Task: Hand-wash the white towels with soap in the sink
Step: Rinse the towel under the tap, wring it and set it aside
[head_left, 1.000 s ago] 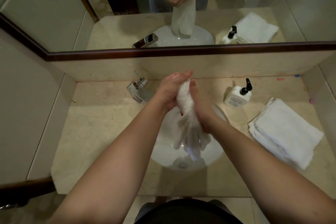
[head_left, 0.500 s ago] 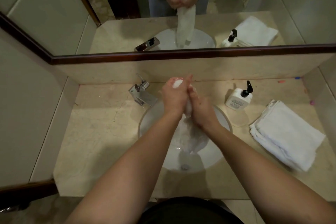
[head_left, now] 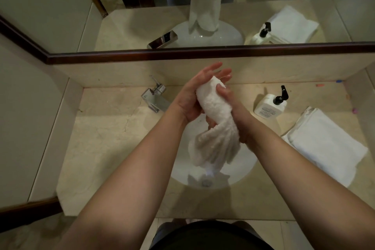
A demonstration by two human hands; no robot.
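A wet white towel (head_left: 213, 119) hangs bunched between both palms above the round white sink (head_left: 243, 170). My left hand (head_left: 194, 95) lies along the towel's left side with its fingers straight and pointing toward the mirror. My right hand (head_left: 237, 115) presses on the right side, its thumb curled over the towel's upper end. The towel's loose lower end fans out over the basin near the drain (head_left: 206, 182). A white soap bottle (head_left: 269, 105) with a black pump stands on the counter to the right of the sink.
A chrome faucet (head_left: 156, 97) sits at the sink's back left. Folded white towels (head_left: 324, 146) lie stacked on the beige counter at the right. A dark-framed mirror (head_left: 203, 53) runs along the back wall. Walls close in the counter on the left and right.
Both hands have rubbed the towel between them: they rose and the left fingers straightened, so more of the bunched towel now shows between the palms. The towel's lower end swung over the basin.
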